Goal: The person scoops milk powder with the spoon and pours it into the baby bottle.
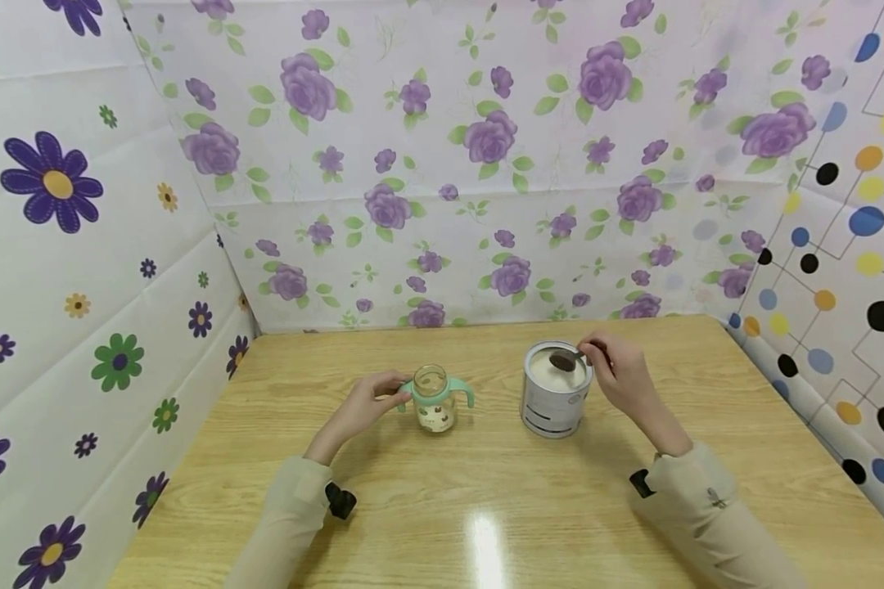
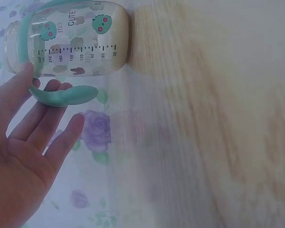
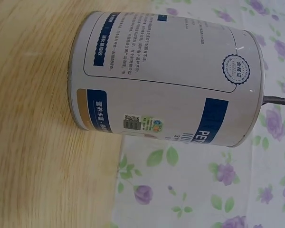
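An open glass baby bottle (image 1: 435, 413) with a green collar and two green handles stands upright on the table. My left hand (image 1: 374, 401) pinches its left handle (image 2: 66, 96), thumb near the collar and fingers behind. Pale powder or liquid shows at the bottom of the bottle (image 2: 80, 40), beside the printed scale. To the right stands a white open can (image 1: 552, 409) of cream-coloured powder (image 1: 548, 376). My right hand (image 1: 619, 372) grips a dark spoon (image 1: 563, 360) by its handle, the bowl over the can's mouth. In the right wrist view the can (image 3: 171, 80) hides the spoon's bowl.
The wooden table (image 1: 427, 507) reaches to a back wall of purple-flowered cloth (image 1: 449, 204). Patterned cloths hang at the left (image 1: 66, 311) and right (image 1: 840, 270) sides. A dark strap piece (image 1: 340, 501) sits at the left cuff.
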